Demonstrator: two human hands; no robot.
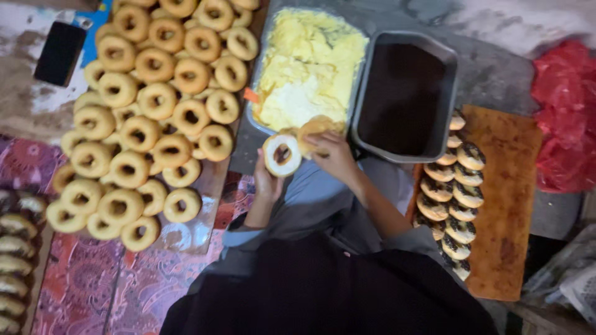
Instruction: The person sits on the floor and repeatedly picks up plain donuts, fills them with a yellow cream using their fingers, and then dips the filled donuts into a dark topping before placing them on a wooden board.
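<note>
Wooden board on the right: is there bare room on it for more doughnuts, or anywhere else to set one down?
The brown wooden board is bare right of its chocolate-topped doughnut rows, up to the red plastic bag. The plain ring doughnut pile, yellow cream tray and dark chocolate tray are crowded.

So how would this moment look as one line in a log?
left hand: holds split doughnut half | right hand: holds other half by cream tray | dark tray beside | plain doughnuts left

We see golden-brown doughnuts, pale yellow cream tray, dark brown chocolate pan, red plastic bag, pink-purple paisley cloth.
</note>
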